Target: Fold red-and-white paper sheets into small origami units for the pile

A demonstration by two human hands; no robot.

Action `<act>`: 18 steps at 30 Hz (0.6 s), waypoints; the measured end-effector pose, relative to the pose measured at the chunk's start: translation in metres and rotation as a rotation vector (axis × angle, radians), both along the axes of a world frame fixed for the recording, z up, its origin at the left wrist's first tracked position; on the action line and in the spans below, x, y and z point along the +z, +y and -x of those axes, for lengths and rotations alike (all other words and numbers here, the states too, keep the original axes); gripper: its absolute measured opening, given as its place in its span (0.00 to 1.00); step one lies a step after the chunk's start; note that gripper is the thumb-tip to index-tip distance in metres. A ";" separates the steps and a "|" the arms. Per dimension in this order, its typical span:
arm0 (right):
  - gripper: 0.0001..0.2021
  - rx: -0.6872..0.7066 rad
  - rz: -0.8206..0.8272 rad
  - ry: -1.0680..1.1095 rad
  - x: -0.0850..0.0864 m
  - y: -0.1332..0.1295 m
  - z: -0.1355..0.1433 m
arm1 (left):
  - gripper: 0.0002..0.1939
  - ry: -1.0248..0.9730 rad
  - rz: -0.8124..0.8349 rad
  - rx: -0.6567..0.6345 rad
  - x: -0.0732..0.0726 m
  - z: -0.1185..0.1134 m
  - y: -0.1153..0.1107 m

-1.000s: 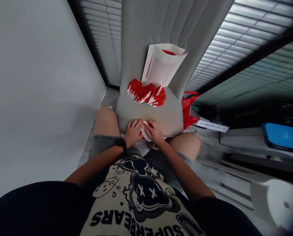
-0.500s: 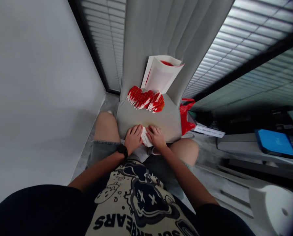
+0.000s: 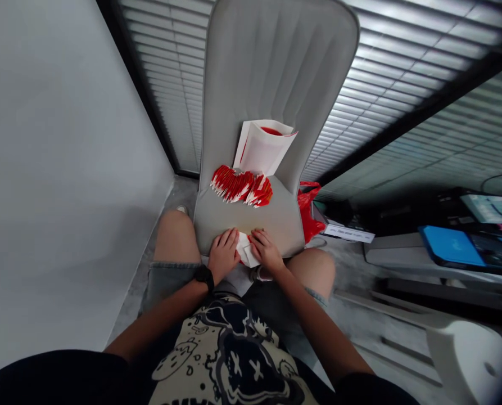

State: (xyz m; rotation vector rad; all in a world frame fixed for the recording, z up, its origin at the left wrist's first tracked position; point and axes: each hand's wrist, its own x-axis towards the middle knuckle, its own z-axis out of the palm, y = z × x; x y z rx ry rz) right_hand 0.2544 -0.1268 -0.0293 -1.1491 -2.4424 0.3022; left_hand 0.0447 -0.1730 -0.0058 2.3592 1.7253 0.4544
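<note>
At the front edge of the grey chair (image 3: 284, 222), a red and white folded paper (image 3: 247, 256) lies between my hands, mostly white side up. My left hand (image 3: 224, 253), a black watch at its wrist, has its fingers pressed on the paper's left side. On the opposite side my right hand (image 3: 268, 250) presses and grips the paper's edge. The undersides of both hands are hidden. Farther back on the seat sits a curved row of several red folded paper pieces with white edges (image 3: 234, 184).
White sheets with red inside (image 3: 265, 151) lean on the chair back behind the row. A red plastic bag (image 3: 310, 214) hangs or stands right of the seat. Farther right are a blue box (image 3: 451, 246) and a white stool (image 3: 472, 357). A wall (image 3: 65, 169) borders the left.
My view has tilted up, so the chair and hands sit lower and more of the chair back shows. More of the paper's white face shows between my hands.
</note>
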 end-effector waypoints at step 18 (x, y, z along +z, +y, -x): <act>0.12 -0.286 0.253 0.078 0.008 0.027 0.044 | 0.27 -0.179 -0.052 0.104 -0.007 0.008 0.007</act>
